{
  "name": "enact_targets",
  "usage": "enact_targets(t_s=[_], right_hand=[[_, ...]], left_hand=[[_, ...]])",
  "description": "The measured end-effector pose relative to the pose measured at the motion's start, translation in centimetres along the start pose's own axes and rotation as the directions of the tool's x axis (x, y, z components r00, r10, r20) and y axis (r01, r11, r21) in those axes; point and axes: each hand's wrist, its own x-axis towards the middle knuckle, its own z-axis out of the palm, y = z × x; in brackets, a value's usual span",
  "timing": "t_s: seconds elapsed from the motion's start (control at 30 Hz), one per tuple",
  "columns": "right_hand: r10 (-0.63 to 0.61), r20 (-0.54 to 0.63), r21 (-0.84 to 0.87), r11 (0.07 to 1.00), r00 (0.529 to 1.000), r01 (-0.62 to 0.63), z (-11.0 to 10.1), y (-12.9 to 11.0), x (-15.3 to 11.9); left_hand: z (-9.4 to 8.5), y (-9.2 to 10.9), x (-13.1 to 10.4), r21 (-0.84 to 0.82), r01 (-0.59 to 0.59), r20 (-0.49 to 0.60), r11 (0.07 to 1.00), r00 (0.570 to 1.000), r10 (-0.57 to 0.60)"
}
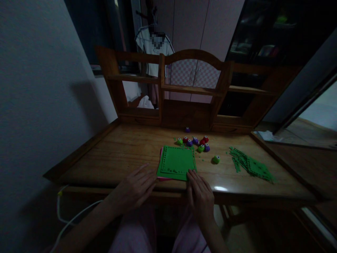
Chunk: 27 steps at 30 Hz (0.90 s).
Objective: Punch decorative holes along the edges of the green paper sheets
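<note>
A smaller green, roughly square, paper-like sheet [179,160] is laid flat on a larger green paper-like sheet [176,176]. Its borders are marked by rows of small, dark, hole-like shapes. A pink sheet [164,179] is mostly covered by the green sheets and is exposed at the left and front edges. The stack is positioned near the front edge of the brown wooden tabletop [118,151].

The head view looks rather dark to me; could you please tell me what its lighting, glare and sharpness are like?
Head view: dim overall; glare on the desk's front edge beside the right hand; soft shadow on the left wall; hanging shirt's neck pixelated.
</note>
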Motion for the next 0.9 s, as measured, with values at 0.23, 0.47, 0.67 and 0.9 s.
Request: enact_targets(t_s=[0.23,0.47,0.67,0.9], right_hand=[[-0.027,0.034,-0.033,0.999,0.999,0.029,-0.5,0.0,0.2],[-0.113,0.209,-0.123,0.982,0.971,0.141,-2.9,-0.2,1.4],[-0.125,0.189,-0.112,0.983,0.974,0.148,-2.8,-0.1,2.0],[-0.168,0.168,-0.097,0.978,0.971,0.186,-3.3,1.3,2.0]], left_hand=[[1.6,3.0,1.9,-0.029,-0.002,0.015,1.0,1.0,0.002],[3.7,4.6,5.0,-0.07,0.1,0.035,0.992,0.995,-0.098],[3.5,3.6,4.5,-0.072,0.107,0.034,0.992,0.994,-0.105],[3.5,2.5,3.4,-0.061,0.117,0.016,0.991,0.993,-0.116]])
